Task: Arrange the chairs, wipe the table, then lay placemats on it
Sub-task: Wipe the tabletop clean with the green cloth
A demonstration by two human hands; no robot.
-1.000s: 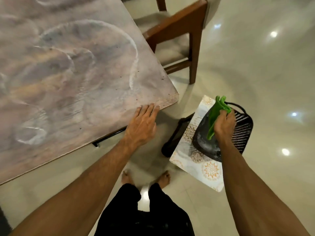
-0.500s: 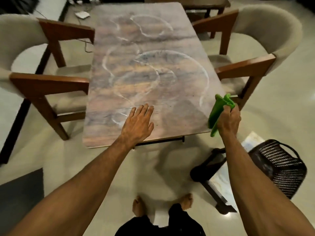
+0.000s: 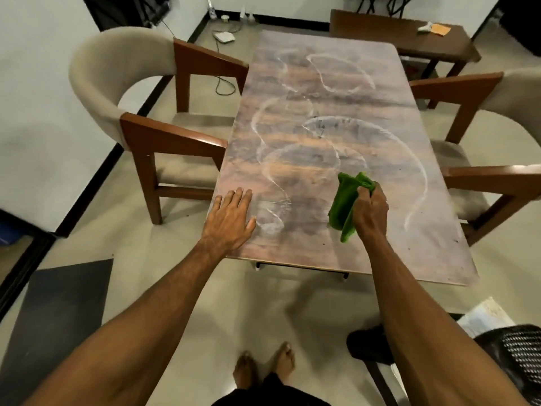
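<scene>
The wooden table (image 3: 322, 106) stretches away from me, its top marked with pale curved smear streaks. My left hand (image 3: 229, 219) lies flat, fingers spread, on the near left corner. My right hand (image 3: 370, 212) grips a bunched green cloth (image 3: 347, 200) just over the near middle of the tabletop. A beige armchair (image 3: 123, 92) with brown wooden arms stands at the table's left side, and a matching chair (image 3: 497, 148) stands at the right. A pale patterned placemat (image 3: 483, 319) shows at the lower right, on a black mesh chair (image 3: 521, 356).
A dark wooden bench (image 3: 395, 33) with small items stands past the table's far end. Cables and a white adapter (image 3: 224, 36) lie on the floor by the far wall. A dark mat (image 3: 55, 317) covers the floor at my lower left. My bare feet (image 3: 263, 367) stand on tile.
My right hand has carried the green cloth from the mesh chair at my right up over the table. The view has swung from the table corner to the whole tabletop. My left hand stays on the table.
</scene>
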